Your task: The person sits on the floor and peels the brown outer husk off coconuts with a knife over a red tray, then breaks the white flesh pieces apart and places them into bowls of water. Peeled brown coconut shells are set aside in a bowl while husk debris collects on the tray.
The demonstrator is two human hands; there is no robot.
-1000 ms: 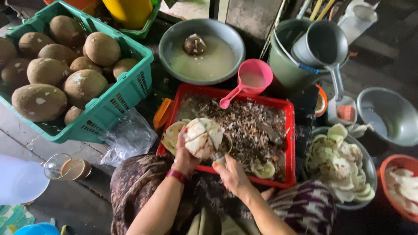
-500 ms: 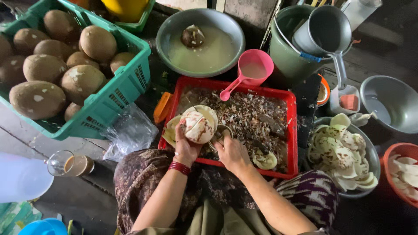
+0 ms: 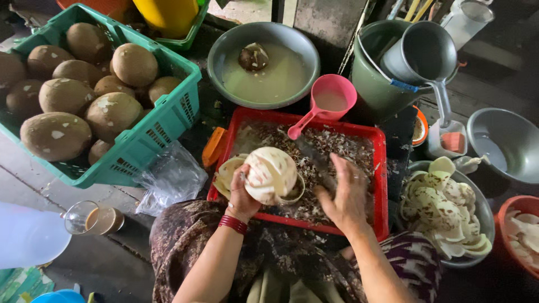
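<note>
My left hand (image 3: 241, 197) grips a mostly peeled, whitish coconut (image 3: 272, 174) above the near left part of a red tray (image 3: 383, 185) full of brown shavings. A red band sits on that wrist. To the right, my right hand (image 3: 345, 196) hovers over the shavings, shut on a knife (image 3: 311, 156) whose blade points up-left toward the coconut. A gap separates the right hand from the coconut. White coconut slices (image 3: 227, 171) lie at the tray's left edge.
A green crate (image 3: 147, 143) of brown coconuts stands left. Behind the tray are a grey bowl (image 3: 224, 42) of cloudy liquid and a pink scoop (image 3: 330, 99). A green bucket (image 3: 373, 87), metal bowls of white pieces (image 3: 446, 205) and an orange bowl (image 3: 519, 205) crowd the right. A glass cup (image 3: 90, 219) stands near left.
My right hand has drawn away from the coconut to the right, over the shavings. My left hand keeps the coconut in about the same spot.
</note>
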